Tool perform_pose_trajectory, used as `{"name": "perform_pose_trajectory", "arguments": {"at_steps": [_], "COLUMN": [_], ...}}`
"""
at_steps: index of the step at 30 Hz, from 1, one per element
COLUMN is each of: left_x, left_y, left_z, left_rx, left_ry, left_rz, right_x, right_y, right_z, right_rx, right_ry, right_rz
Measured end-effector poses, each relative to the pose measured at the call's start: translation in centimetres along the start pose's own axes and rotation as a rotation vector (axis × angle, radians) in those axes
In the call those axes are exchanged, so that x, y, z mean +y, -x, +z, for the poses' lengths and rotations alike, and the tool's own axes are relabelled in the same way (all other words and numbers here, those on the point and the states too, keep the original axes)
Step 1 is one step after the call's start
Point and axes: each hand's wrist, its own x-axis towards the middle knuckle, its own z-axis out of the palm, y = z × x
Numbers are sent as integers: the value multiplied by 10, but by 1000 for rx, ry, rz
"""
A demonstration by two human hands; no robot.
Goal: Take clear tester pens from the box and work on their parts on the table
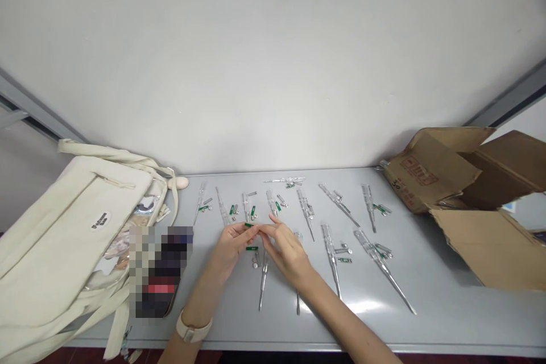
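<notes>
My left hand [228,247] is closed in a pinch, with a small green circuit board [248,225] showing between its thumb and fingers. My right hand [288,250] meets it fingertip to fingertip; its thumb and index are pressed together, and whatever lies between them is hidden. Beneath the hands lies a clear-handled screwdriver [263,278], its handle partly covered. Beside it on the table are another green circuit board [252,248] and small round metal pieces [255,264]. A further screwdriver [298,301] is mostly hidden under my right hand and forearm.
Several more clear screwdrivers [330,253] with boards and metal parts beside them are spread over the grey table [426,261]. A cream bag [72,227] and a pixelated phone [164,273] lie left. An open cardboard box [409,176] stands right, against the wall.
</notes>
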Motion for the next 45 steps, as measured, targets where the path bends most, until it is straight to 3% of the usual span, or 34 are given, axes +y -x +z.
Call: {"name": "perform_pose_trajectory", "arguments": {"at_steps": [7, 15, 27, 31, 37, 45], "left_x": [4, 9, 14, 15, 18, 18], "left_y": [1, 2, 7, 8, 12, 15], "left_z": [-5, -6, -1, -3, -3, -4], "left_rx": [-36, 32, 16, -14, 46, 10], "left_ry": [-91, -201, -250, -306, -561, -637], "left_rz": [-16, 21, 166, 228, 428, 560], "right_x": [-8, -6, -6, -4, -2, -5], "right_y": [-8, -16, -25, -26, -25, -29], "right_z": [-7, -11, -17, -20, -23, -28], "right_rx": [-25, 3, -54, -96, -131, -195], "right_ry": [-194, -473, -863, -934, -1066, -1135], "right_rz": [105, 530, 811, 871, 972, 1025]}}
